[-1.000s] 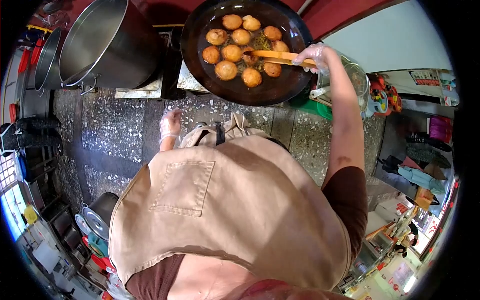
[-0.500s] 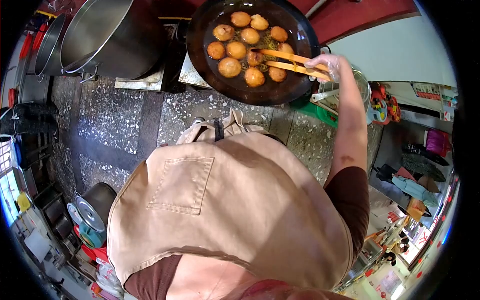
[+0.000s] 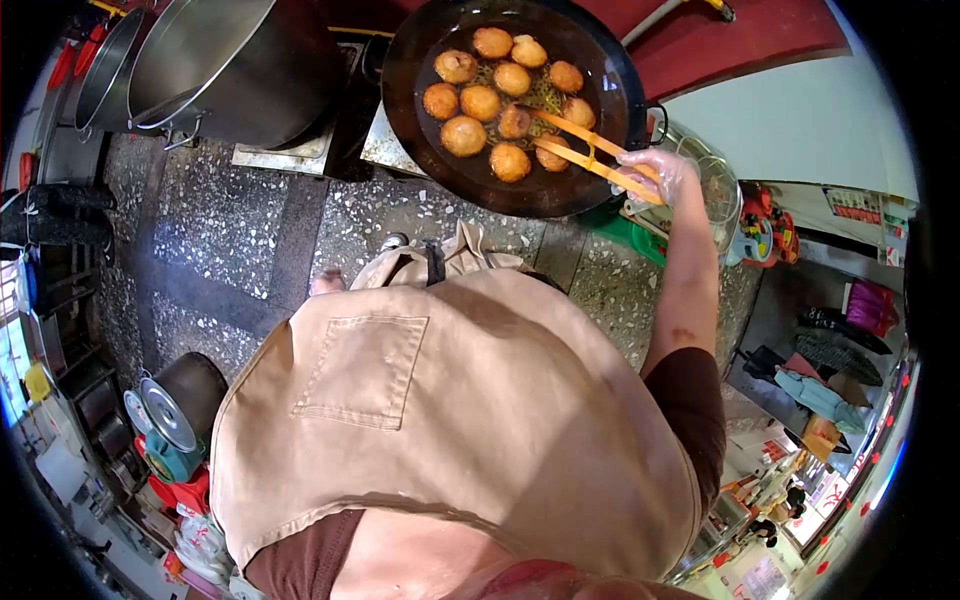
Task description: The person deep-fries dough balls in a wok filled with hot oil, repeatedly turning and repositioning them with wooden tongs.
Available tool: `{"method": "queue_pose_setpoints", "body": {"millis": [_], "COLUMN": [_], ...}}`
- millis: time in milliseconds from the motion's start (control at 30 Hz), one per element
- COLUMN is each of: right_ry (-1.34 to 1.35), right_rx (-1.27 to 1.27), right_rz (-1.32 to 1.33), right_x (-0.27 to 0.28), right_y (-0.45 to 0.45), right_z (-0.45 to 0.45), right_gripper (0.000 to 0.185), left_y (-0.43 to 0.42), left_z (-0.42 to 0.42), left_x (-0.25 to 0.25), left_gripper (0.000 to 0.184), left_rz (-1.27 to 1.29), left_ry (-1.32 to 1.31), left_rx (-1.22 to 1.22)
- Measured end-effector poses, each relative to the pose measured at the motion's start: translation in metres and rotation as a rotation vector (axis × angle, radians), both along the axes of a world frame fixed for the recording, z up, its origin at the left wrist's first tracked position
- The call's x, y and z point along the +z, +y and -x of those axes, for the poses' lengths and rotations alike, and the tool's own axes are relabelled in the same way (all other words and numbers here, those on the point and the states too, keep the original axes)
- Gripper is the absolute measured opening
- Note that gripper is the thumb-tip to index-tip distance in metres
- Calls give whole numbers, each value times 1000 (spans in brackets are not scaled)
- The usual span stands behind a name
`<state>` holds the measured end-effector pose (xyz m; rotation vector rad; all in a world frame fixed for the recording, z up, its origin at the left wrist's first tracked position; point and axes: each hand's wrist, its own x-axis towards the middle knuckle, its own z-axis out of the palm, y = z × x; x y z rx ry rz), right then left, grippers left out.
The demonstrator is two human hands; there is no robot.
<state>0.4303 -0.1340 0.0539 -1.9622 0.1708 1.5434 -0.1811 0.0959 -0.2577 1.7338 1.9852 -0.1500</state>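
Note:
My right hand (image 3: 665,175), in a clear plastic glove, is closed around the handle end of wooden tongs (image 3: 592,166). The two tong arms are spread and reach into a large dark wok (image 3: 425,160) of oil. Several golden-brown fried balls (image 3: 480,102) float there. One tong tip is close to a darker brown ball (image 3: 514,122); the other tip is by a ball (image 3: 551,155) near the right side. I cannot tell whether either tip touches. A small part of my left hand (image 3: 327,281) shows beside the apron (image 3: 470,380), its fingers mostly hidden.
Two big metal pots (image 3: 235,70) stand left of the wok. A wire basket (image 3: 715,200) and a green container (image 3: 640,240) are at the wok's right. A lidded pot (image 3: 185,400) stands at the lower left on the speckled floor (image 3: 220,240).
My right hand and the tongs have shifted slightly down, with the tongs now slanting more steeply. Part of my left hand has come into view beside the apron. The whole view has shifted slightly.

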Motion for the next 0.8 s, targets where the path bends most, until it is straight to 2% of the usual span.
{"method": "queue_pose_setpoints", "body": {"millis": [33, 133, 200, 333, 533, 600, 700, 800], "right_ry": [-8, -23, -31, -21, -43, -50, -53, -32], "right_rx": [7, 3, -3, -12, -16, -18, -11, -9], "right_rz": [1, 6, 9, -24, -17, -9, -7, -31], "right_x": [3, -6, -9, -7, -9, -12, -17, -15], "right_y": [1, -3, -4, -5, -5, -6, -9, -8], "right_z": [3, 2, 0, 4, 5, 3, 1, 2], "right_gripper": [37, 37, 37, 38, 41, 42, 42, 41], "left_y": [0, 28, 39, 34, 2, 0, 6, 1], "left_z": [10, 74, 96, 80, 18, 9, 19, 12], "left_x": [-8, -86, -115, -94, -11, 0, -10, 7], "left_gripper": [18, 24, 29, 26, 21, 21, 20, 19], "left_rz": [24, 165, 239, 242, 94, 80, 144, 111], "left_ry": [5, -151, -258, -230, -123, 22, -50, -55], "left_rx": [5, -151, -258, -239, -70, -54, -109, -56]}}
